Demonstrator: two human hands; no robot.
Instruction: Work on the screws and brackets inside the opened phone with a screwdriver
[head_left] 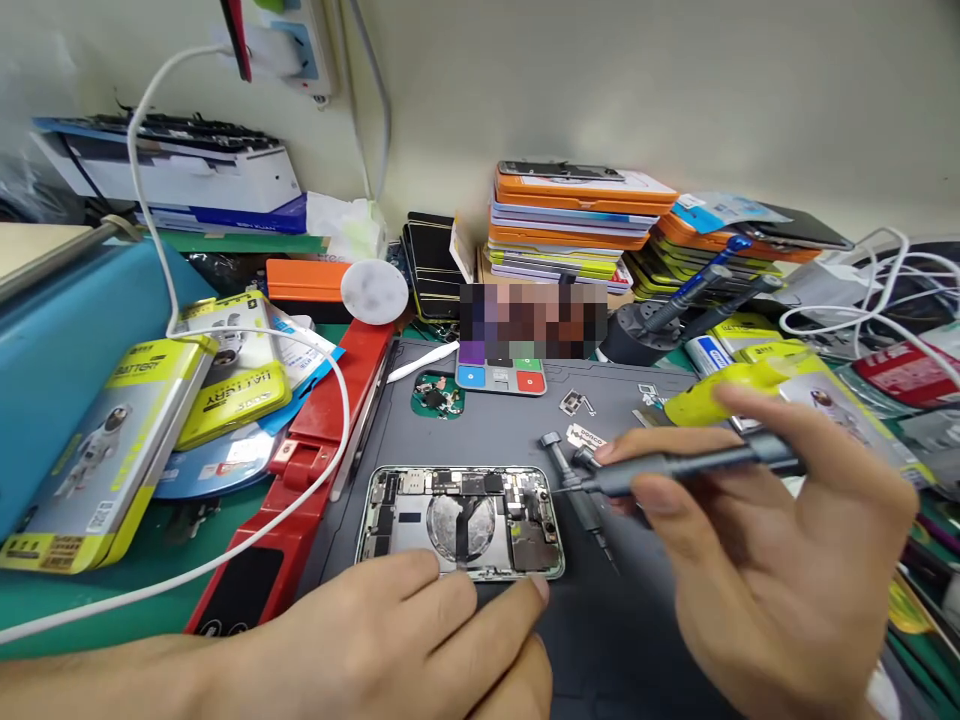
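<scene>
Head: left fingers [504,619] touch phone [461,525] edge; mat [495,435] beyond.

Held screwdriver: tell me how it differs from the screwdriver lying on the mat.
The held screwdriver is in the right hand; the lying screwdriver rests on the mat. The held screwdriver's tip is at the opened phone; the lying screwdriver's points away. Both are grey.

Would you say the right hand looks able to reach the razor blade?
Probably yes: the razor blade lies on the grey mat close to the right hand, though the precision screwdriver it holds may need setting down first.
</scene>
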